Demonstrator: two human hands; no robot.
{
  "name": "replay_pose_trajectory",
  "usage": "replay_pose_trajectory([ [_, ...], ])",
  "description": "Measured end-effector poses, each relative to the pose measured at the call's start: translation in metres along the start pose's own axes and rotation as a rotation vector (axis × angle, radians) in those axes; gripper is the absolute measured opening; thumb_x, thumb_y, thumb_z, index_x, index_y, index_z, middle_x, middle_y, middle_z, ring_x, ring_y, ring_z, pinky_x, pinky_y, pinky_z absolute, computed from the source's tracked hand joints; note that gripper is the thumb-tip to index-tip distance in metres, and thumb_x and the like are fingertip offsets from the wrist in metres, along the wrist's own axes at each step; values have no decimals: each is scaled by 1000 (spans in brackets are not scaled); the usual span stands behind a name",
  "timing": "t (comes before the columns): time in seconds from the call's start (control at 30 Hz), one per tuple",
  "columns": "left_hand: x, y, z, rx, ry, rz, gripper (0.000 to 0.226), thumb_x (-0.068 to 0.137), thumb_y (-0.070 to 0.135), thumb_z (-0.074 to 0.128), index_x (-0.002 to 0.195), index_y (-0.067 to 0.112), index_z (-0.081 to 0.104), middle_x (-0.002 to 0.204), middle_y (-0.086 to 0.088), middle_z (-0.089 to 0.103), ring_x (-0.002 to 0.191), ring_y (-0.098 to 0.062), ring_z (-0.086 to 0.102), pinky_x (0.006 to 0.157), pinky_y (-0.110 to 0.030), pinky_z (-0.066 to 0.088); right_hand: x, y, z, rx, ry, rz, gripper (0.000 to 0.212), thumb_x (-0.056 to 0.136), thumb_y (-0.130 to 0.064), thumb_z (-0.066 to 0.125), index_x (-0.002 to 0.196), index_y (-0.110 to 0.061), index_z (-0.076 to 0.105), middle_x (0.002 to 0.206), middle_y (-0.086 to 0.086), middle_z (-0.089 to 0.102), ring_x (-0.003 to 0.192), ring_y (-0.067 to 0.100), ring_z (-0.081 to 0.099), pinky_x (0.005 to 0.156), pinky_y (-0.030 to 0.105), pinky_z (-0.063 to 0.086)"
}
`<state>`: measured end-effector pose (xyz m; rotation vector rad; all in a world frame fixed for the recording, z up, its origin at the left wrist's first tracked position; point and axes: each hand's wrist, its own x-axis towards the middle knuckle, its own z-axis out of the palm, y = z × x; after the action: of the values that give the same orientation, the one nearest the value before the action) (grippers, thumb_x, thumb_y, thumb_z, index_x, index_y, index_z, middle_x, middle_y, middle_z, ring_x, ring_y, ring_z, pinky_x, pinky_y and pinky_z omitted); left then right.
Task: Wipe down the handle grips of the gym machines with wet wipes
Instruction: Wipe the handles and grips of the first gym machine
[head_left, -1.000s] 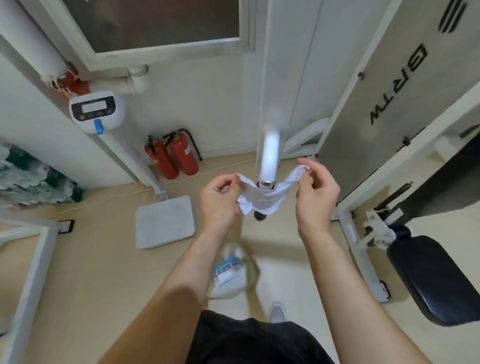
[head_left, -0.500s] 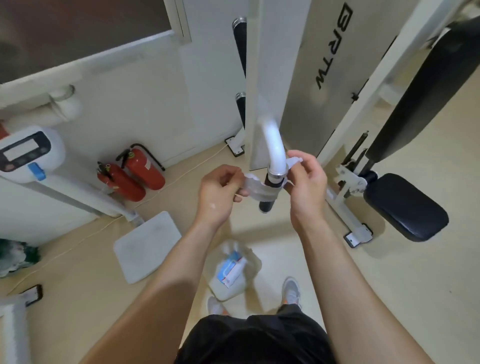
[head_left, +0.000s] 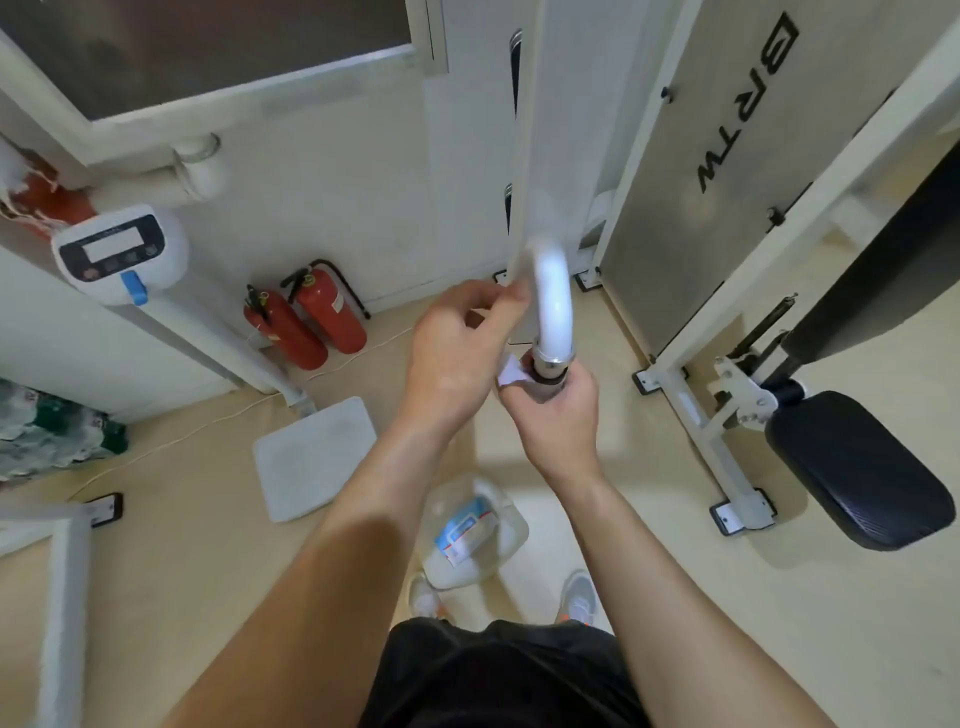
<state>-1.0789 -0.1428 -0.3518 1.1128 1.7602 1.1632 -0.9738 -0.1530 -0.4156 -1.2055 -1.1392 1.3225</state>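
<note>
The fingers of my right hand (head_left: 558, 421) clenched the wipe (head_left: 511, 373) round the grip, hidden just below the collar (head_left: 551, 364). My left hand (head_left: 457, 353) curled beside the bar (head_left: 553, 301); holding anything, I couldn't tell. Best, I judged: squeeze firmly, twist, cover the whole grip.

They're wearing black clothes (head_left: 498, 675) at the waist, shorts or a tee, can't tell. Light grey sneakers (head_left: 579, 597) are poking out below, showing orange bits. Forearms (head_left: 358, 499) are going bare.
</note>
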Motion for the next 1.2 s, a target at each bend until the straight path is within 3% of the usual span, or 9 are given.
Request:
replay_pose_trajectory([
  [0.17, 4, 18, 11, -119, -153, -30, 55, 90, 39, 72, 80, -13, 57, 73, -12, 48, 66, -15, 45, 54, -22, 34, 17, -12, -13, -18, -213, -7, 34, 71, -7, 67, 57, -16, 38, 49, -12, 35, 50, 11, 29, 48, 27, 29],
  [0.23, 6, 19, 15, -155, -170, -33, 54, 89, 35, 74, 79, -16, 56, 73, -12, 45, 67, -15, 42, 54, -20, 33, 15, -11, -10, 4, -112, -38, 36, 71, -5, 68, 56, -20, 38, 47, -14, 37, 48, 8, 31, 47, 23, 30],
  [0.37, 4, 21, 21, -181, -209, -23, 81, 67, 58, 69, 88, -19, 59, 83, -10, 52, 74, -18, 40, 61, -26, 32, 12, 15, 1, -22, 238, -69, 40, 70, -5, 70, 56, -24, 38, 52, -9, 38, 55, 13, 31, 50, 27, 30],
  [0.57, 9, 11, 24, -231, -197, 13, 82, 68, 59, 71, 81, -20, 55, 87, -10, 51, 79, -22, 40, 76, -36, 29, 18, 71, -28, -259, -163, 193, 35, 72, -20, 68, 59, -6, 39, 57, 5, 40, 57, 16, 37, 57, 33, 35],
  [0.7, 19, 9, 22, -219, -218, 18, 86, 66, 60, 75, 83, -22, 56, 87, -12, 52, 81, -24, 44, 78, -38, 32, 25, 28, -31, -206, -253, 83, 34, 70, -12, 67, 55, -11, 36, 55, 0, 36, 56, 16, 32, 55, 31, 30],
  [0.83, 17, 13, 24, -240, -226, -1, 75, 68, 51, 76, 88, -20, 63, 81, -13, 64, 76, -20, 56, 74, -32, 42, 18, -15, -12, -78, 16, -66, 35, 68, -6, 67, 52, -22, 40, 46, -12, 39, 49, 10, 32, 48, 23, 30],
  [0.97, 16, 11, 27, -221, -298, -27, 47, 80, 37, 69, 97, -7, 76, 75, 9, 76, 71, -5, 65, 73, -18, 49, 15, 12, 5, -115, 351, -77, 34, 71, -11, 69, 57, -22, 40, 51, -7, 39, 55, 15, 32, 50, 28, 33],
  [1.03, 18, 10, 24, -214, -313, -28, 46, 80, 39, 69, 97, -3, 78, 80, 10, 77, 77, -4, 67, 80, -21, 49, 16, 42, -3, -143, 226, 12, 35, 73, -8, 67, 59, -16, 37, 55, 0, 38, 57, 15, 31, 51, 29, 31],
  [1.2, 22, 9, 8, -181, -335, 53, 72, 72, 51, 70, 99, -16, 70, 90, 6, 81, 89, -1, 71, 88, -19, 50, 36, 59, -35, -330, -443, 164, 32, 80, 1, 71, 60, -6, 47, 56, -2, 45, 54, 10, 40, 55, 26, 34],
])
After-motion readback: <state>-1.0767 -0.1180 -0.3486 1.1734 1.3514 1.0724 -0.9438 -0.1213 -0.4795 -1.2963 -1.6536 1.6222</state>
